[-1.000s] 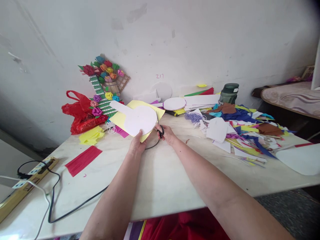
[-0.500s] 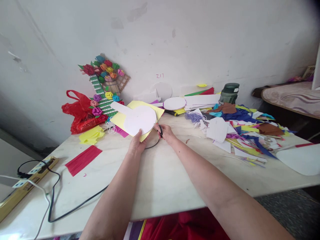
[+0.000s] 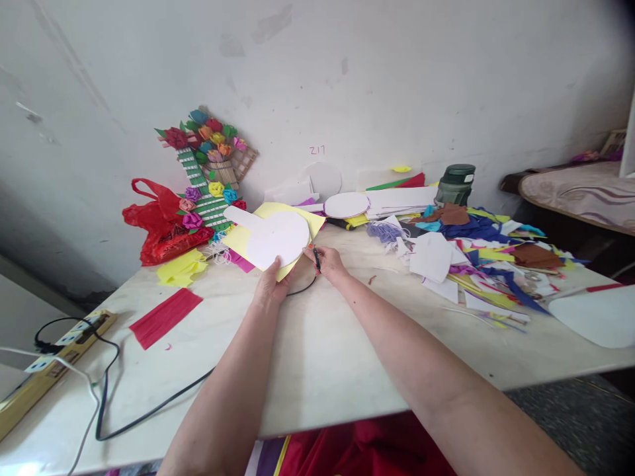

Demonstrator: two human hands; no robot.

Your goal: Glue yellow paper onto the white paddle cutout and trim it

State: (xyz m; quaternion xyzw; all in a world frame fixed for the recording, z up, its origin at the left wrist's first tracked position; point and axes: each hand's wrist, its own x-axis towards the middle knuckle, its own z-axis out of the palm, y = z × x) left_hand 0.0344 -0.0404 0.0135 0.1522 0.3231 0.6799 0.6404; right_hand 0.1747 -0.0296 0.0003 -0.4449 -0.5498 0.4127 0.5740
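A white paddle-shaped cutout, round with a straight handle at upper left, lies over a sheet of yellow paper. My left hand pinches both at their lower edge, thumb on top and fingers underneath. My right hand is closed around scissors with dark handles, at the right edge of the yellow paper beside the cutout's round rim. The blades are small in view and partly hidden by the paper.
Paper and cloth scraps heap on the right, near a dark green bottle. At left are a paper-flower craft, a red plastic bag, red crepe paper and a power strip. A black cord crosses the table.
The cutout and yellow paper have shifted and turned slightly, their left end moving a little right and down. The scissors' handles look closer together. Both hands keep their holds.
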